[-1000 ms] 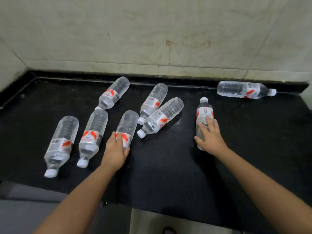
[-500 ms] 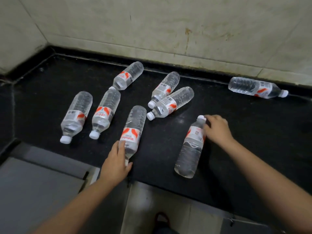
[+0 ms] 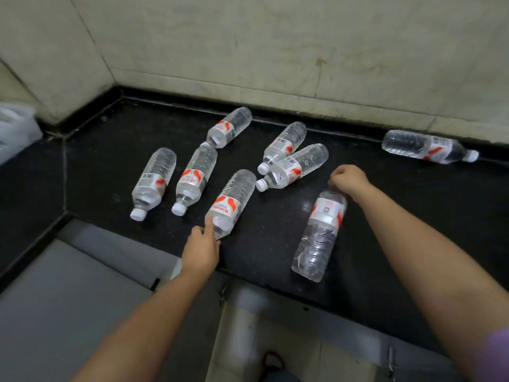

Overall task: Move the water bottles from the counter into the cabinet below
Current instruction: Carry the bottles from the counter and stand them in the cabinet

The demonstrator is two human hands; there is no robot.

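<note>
Two water bottles are gripped at the cap end, presumably for lifting: the left hand (image 3: 202,250) fingers are curled on the labelled bottle (image 3: 231,202), the right hand (image 3: 348,179) fingers clamped on the bottle (image 3: 321,232) nearest the surface (image 3: 110,166) edge; six others lie beyond.

Two bare forearms enter from the lower edge, each ending in a bare hand: the left hand (image 3: 200,250) and the right hand (image 3: 348,179). No rings, watch or bracelets show on either wrist or on the visible fingers. A blurred edge of purple sleeve (image 3: 500,351) covers the right upper arm at the lower right corner of the view.
</note>
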